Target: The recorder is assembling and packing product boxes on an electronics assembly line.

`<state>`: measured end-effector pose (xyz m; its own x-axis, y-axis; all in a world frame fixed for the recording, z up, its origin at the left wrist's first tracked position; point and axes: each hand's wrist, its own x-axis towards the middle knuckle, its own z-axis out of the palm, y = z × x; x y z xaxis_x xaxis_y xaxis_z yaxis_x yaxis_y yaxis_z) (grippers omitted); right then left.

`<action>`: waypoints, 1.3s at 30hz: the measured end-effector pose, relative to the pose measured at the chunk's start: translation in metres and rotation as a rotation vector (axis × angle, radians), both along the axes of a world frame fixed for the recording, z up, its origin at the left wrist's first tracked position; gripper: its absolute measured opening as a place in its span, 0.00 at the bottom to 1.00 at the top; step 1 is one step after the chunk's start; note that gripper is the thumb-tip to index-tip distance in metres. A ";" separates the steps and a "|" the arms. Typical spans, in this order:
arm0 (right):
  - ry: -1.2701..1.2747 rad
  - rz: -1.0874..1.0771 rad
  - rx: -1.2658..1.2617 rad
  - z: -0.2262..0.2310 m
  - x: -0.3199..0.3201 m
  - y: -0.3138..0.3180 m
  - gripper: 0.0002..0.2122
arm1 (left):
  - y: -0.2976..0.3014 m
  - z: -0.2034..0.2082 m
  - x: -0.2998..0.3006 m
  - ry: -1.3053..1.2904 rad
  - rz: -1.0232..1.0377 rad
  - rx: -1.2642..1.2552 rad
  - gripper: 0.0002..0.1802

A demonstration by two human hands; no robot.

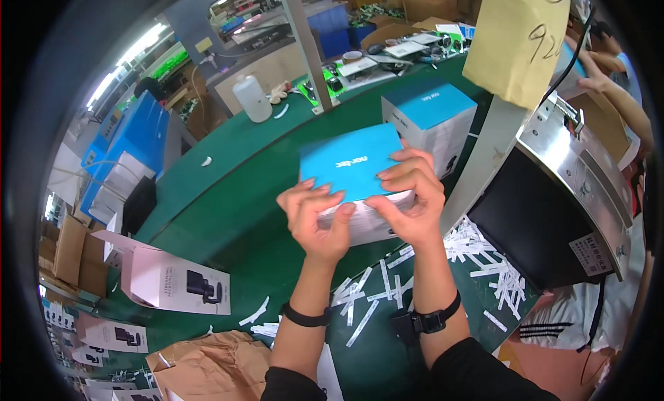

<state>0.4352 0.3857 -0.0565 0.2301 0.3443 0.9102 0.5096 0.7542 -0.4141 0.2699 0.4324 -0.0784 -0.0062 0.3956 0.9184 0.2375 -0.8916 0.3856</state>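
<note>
Both my hands grip a blue-topped white cardboard box (349,155) above the green workbench. My left hand (312,218) has its fingers bent over the near left edge of the lid, the thumb against the near side. From the right, my right hand (413,190) wraps the corner, fingers on the blue top and thumb at the near edge. A second blue-topped box (436,110) stands upright just behind to the right. Whatever is inside the held box is hidden.
Loose white paper strips (508,276) lie scattered on the green bench (228,221). An open white carton (180,280) and crumpled brown paper (211,366) are at left. A metal machine (567,187) and post (491,152) stand at right. A white bottle (252,99) sits behind; another person's arm (615,100) shows.
</note>
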 end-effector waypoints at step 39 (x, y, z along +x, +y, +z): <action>-0.444 0.084 -0.754 0.066 -0.339 -0.003 0.21 | -0.309 -0.074 -0.203 0.750 0.537 -0.971 0.40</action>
